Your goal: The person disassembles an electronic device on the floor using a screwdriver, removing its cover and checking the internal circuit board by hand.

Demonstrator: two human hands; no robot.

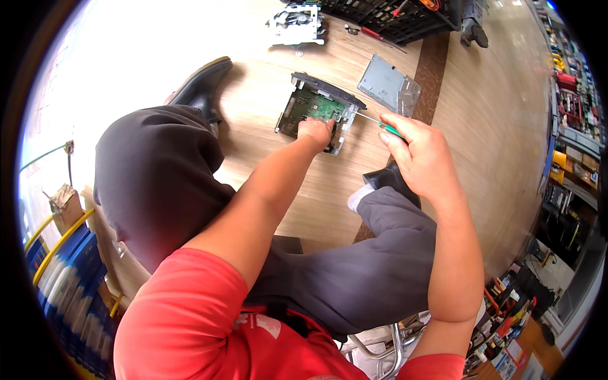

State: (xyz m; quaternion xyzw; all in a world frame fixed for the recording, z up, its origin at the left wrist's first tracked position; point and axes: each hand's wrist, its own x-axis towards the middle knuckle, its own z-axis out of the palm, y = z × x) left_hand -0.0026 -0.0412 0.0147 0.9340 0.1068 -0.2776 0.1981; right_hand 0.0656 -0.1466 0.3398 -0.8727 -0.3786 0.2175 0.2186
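Observation:
On the wooden floor in front of me lies an opened electronic unit [304,104] that looks like a car stereo. It has a dark front panel, metal side walls and a bare green circuit board [324,106]. My left hand [315,132] rests on its near side with curled fingers, gripping the unit over the board. With my right hand [421,152] I hold a screwdriver [392,131] by its green handle. The thin shaft points left, its tip at the unit's right metal side near the front panel. Whether the tip sits in a screw is too small to tell.
A grey metal cover plate [385,81] lies beyond the unit to the right. Farther off are a red-handled screwdriver [380,37], a black plastic crate [405,19] and a metal mechanism [296,25]. Packed shelves [573,126] line the right; blue items in a yellow rack [69,272] stand left.

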